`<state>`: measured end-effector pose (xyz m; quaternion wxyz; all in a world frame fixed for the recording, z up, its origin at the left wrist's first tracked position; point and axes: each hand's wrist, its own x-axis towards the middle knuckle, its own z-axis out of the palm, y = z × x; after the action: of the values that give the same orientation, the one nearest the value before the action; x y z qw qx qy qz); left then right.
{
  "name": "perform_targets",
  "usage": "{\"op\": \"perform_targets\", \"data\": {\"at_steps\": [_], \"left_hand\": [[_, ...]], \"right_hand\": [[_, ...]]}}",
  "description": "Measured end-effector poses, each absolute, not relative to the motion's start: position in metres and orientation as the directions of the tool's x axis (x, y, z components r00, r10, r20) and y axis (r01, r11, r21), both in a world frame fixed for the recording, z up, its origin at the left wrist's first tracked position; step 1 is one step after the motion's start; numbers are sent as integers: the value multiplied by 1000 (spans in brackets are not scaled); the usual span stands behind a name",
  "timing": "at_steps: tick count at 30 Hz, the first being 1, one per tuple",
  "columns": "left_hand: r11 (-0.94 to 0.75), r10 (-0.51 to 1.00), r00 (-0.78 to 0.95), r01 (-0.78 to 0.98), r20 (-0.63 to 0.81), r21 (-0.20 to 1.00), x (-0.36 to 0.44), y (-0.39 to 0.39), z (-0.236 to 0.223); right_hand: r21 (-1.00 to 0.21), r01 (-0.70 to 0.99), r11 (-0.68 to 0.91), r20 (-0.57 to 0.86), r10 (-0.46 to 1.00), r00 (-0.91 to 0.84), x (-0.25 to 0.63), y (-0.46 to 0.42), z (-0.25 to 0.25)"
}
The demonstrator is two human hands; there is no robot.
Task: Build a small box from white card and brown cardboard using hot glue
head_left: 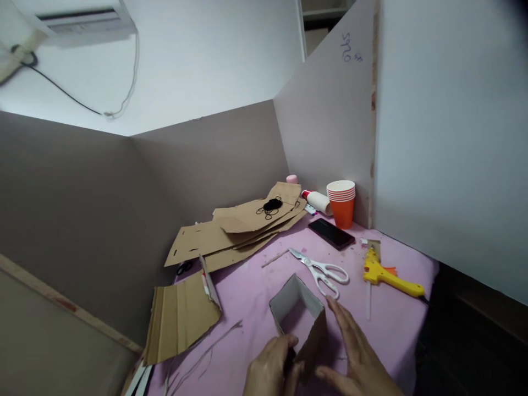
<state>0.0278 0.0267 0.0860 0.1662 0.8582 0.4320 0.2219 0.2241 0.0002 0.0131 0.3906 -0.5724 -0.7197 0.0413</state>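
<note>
Box, inboard of right edge of surface | left hand pinching its near side | right hand open alongside | likely best: brace gently, keep square.

Bare pink cloth gives a passage at lower centre, between the folded cardboard piece and the open box, with thin strands lying low across it; farther up, the stacked cardboard sheets block the way. The left hand and right hand flank the box, and the scissors lie close behind it, leaving a gap of cloth toward the yellow glue gun at lower right. The upright paper cups and grey partition obstruct the middle right.
</note>
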Motion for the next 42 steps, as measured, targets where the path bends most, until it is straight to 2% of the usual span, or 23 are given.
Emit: {"op": "perform_targets", "data": {"at_steps": [3,6,9,13,15,19,21,23,29,34,42], "left_hand": [[-569,809,555,658,193,494,29,27,89],[-557,794,593,623,132,549,30,27,98],[-557,768,638,620,57,553,32,28,110],[-609,789,601,739,124,290,34,30,116],[-627,779,601,747,178,220,34,32,115],[-649,744,662,687,86,327,33,31,124],[-628,752,658,700,33,342,33,29,130],[-603,770,638,712,26,361,33,27,133],[-535,768,640,653,-13,536,27,28,132],[-537,742,668,644,-58,545,23,27,133],[-614,750,659,660,59,432,22,27,118]], "right_hand": [[-352,801,484,636,752,-175,234,1,32],[-259,796,547,645,711,-279,236,7,47],[-301,797,523,579,764,-283,234,13,53],[-342,767,543,539,782,-313,232,16,51],[-356,755,550,521,788,-328,232,16,50],[-409,732,544,465,815,-346,231,16,57],[-428,715,553,439,818,-371,229,16,64],[-439,712,548,414,827,-381,228,15,69],[-456,726,515,373,851,-370,226,12,74],[-479,722,499,342,864,-370,225,10,73],[-563,641,522,406,850,-335,222,18,67]]}}
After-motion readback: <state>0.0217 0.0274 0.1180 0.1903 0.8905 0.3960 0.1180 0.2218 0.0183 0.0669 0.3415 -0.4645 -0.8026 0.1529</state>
